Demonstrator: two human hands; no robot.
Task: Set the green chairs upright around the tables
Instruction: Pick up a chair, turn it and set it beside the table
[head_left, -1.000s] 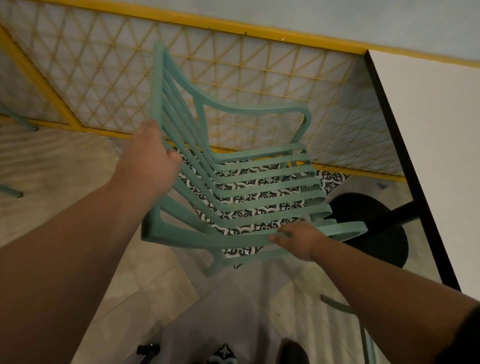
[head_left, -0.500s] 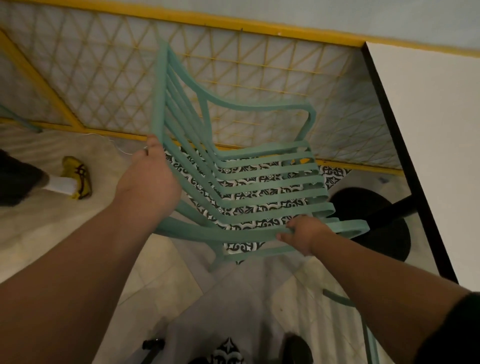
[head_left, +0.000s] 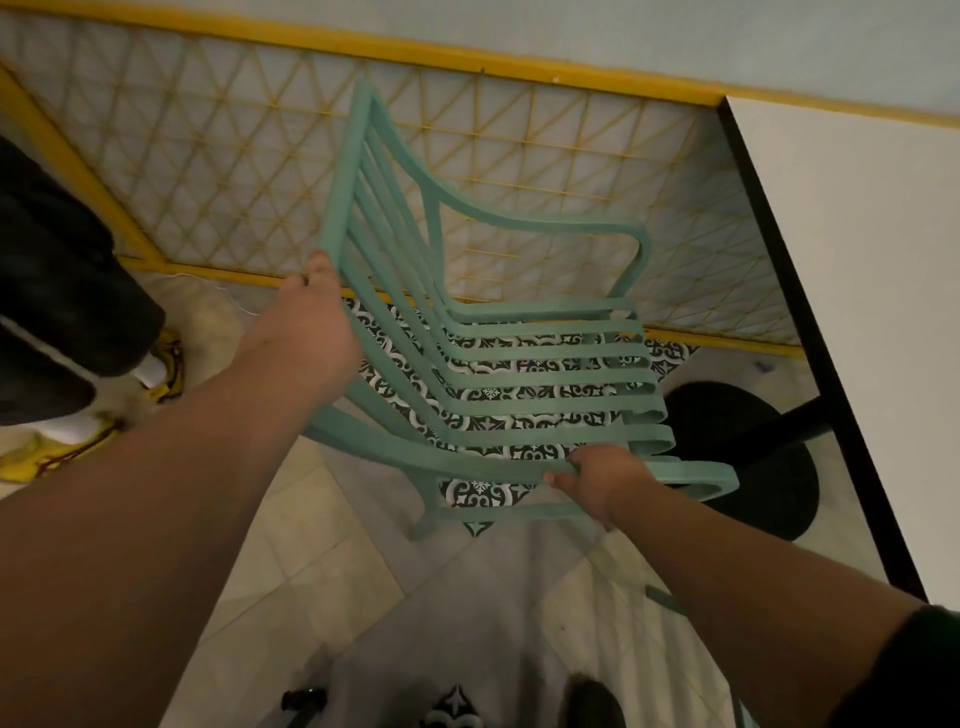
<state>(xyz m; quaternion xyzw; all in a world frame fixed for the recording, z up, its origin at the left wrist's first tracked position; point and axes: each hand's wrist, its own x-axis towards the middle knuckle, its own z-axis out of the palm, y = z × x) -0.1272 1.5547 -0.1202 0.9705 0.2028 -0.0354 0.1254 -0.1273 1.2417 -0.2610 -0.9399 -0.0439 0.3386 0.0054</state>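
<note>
Green chair (head_left: 545, 328) is sitting mid-frame, seat up, facing 3 o'clock toward the white table (head_left: 857, 312), with the yellow fence (head_left: 208, 171) running behind it at 12 o'clock. Left hand (head_left: 306, 332) is gripping the backrest's side rail at the chair's 9 o'clock, fingers curled round it; right hand (head_left: 602, 480) is gripping the near armrest at 5 o'clock, fingers wrapped over it. Someone's dark leg (head_left: 62, 291) and yellow shoe (head_left: 169, 358) are showing at frame 9 o'clock; can't tell if the chair's feet are touching the floor.

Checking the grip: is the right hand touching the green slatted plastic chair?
Touching. Head view: the right hand grips the green slatted plastic chair by its near armrest.
</note>
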